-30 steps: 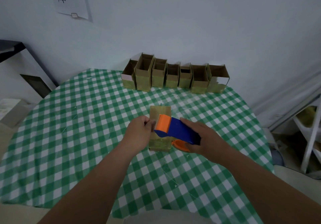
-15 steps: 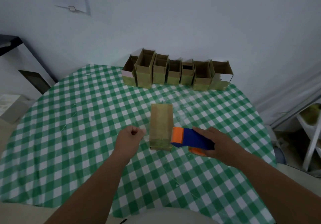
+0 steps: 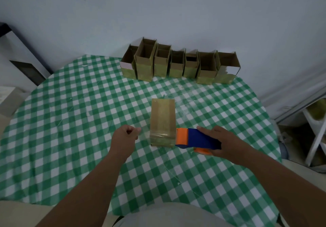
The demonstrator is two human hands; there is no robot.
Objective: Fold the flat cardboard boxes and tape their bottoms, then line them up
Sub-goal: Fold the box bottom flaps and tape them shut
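Tape stretched across a cardboard box on a checked table

The right hand [image 3: 223,143] grips a blue and orange tape dispenser [image 3: 195,138] touching the box [image 3: 163,121]; the left hand [image 3: 124,136], fingers curled, pinches a clear tape end [image 3: 143,132] beside it. Behind, seven open boxes [image 3: 178,64] stand in a row at the table [image 3: 70,121] edge; nothing shows inside them.

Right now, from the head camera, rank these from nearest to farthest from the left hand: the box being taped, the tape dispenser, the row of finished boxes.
1. Box being taped: just right of the left hand.
2. Tape dispenser: beyond that box, in the right hand.
3. Row of finished boxes: far edge of the table, by the wall.
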